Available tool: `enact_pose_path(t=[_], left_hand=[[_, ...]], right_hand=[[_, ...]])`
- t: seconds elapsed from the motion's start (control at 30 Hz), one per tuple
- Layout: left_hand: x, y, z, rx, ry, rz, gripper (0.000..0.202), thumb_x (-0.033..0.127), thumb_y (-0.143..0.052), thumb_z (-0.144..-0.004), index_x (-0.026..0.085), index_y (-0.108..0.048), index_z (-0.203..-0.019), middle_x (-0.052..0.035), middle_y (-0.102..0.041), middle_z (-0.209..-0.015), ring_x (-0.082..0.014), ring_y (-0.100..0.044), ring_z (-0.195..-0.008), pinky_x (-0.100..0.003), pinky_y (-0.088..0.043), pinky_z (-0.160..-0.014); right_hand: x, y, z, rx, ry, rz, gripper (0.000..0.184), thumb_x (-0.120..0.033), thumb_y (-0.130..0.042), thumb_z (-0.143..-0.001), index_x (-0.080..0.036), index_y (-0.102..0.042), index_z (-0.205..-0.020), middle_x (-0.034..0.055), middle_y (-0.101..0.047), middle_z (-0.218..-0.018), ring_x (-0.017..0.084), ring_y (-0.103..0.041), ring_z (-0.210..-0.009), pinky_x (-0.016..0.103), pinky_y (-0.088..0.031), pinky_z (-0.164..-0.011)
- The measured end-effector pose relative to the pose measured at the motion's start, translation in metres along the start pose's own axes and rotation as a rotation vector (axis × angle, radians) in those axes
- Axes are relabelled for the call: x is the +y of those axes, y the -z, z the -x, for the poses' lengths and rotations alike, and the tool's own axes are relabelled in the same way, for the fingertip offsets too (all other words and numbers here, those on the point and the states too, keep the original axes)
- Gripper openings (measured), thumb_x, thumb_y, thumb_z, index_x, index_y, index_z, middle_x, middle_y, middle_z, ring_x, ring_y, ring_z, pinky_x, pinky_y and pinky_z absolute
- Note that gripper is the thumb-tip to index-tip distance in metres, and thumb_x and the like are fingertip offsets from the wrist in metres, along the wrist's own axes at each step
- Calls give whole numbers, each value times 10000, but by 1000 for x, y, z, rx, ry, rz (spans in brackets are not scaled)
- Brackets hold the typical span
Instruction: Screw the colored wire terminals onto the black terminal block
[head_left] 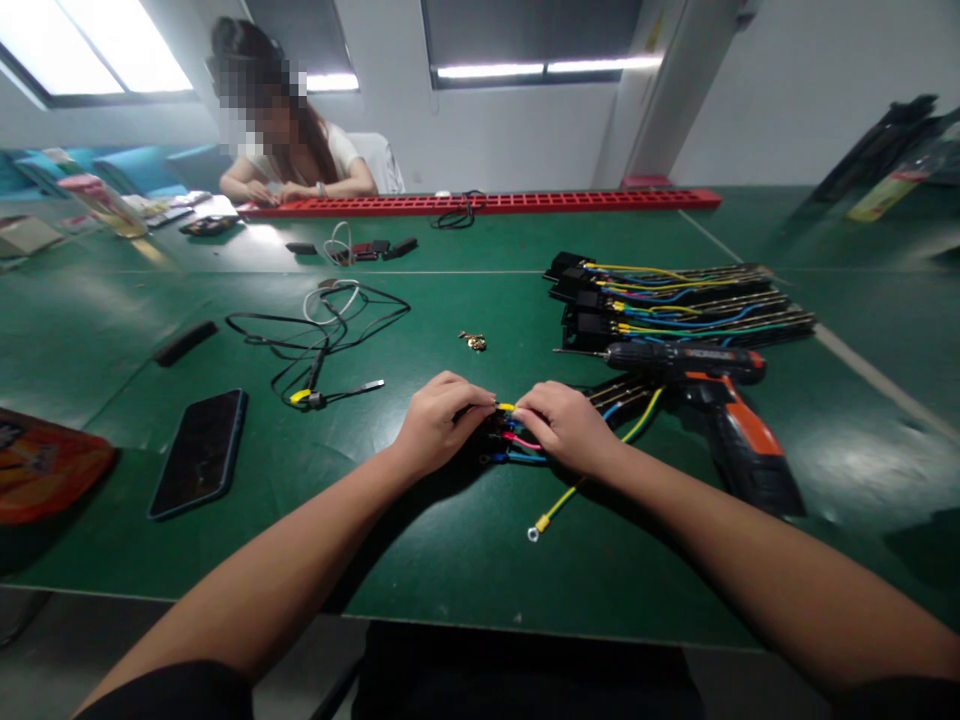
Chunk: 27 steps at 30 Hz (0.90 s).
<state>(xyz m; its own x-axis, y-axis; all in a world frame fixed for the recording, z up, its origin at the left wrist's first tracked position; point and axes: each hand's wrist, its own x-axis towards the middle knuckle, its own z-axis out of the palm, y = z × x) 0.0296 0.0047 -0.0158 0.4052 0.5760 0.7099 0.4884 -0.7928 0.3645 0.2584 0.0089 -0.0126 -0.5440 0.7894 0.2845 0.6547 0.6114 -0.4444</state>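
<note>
Pinching a yellow wire end (505, 407), left hand (441, 425) and right hand (568, 425) form a closed grip beside pink and blue leads (523, 441).

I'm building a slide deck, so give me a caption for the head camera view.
Left hand and right hand holding coloured wires over a green table, a power drill alongside.

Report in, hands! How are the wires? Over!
Left hand, right hand: both at yellow wire end, exact grip unclear. Pink wire and blue wire just below in view. Cordless drill to the right, not between hands.
</note>
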Motion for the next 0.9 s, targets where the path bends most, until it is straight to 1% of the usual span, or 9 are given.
enact_pose_path(t=[0.33, 0.5, 0.9], left_hand=[[1, 0, -1, 6, 42, 34, 31, 199, -691, -926, 189, -720, -925, -31, -777, -894, -158, -678, -817, -298, -564, -771], [1, 1, -1, -22, 61, 30, 33, 184, -692, -922, 192, -721, -934, -28, -776, -904, -161, -681, -841, -299, -563, -788], [1, 0, -1, -26, 45, 30, 36, 171, -689, -922, 193, -715, -935, -23, -778, -914, -160, -670, -844, -302, -556, -799]], right_hand=[[0, 0, 0, -2, 4, 4, 248, -301, -532, -988, -141, -709, -919, 69, -679, -908, 153, -554, -865, 282, -389, -813], [2, -2, 0, 23, 21, 0, 243, -306, -550, -981, -142, -712, -903, 64, -676, -887, 154, -553, -855, 282, -389, -809], [2, -2, 1, 49, 36, -10, 232, -293, -543, -984, -144, -697, -896, 63, -671, -879, 149, -543, -845, 276, -385, -798]])
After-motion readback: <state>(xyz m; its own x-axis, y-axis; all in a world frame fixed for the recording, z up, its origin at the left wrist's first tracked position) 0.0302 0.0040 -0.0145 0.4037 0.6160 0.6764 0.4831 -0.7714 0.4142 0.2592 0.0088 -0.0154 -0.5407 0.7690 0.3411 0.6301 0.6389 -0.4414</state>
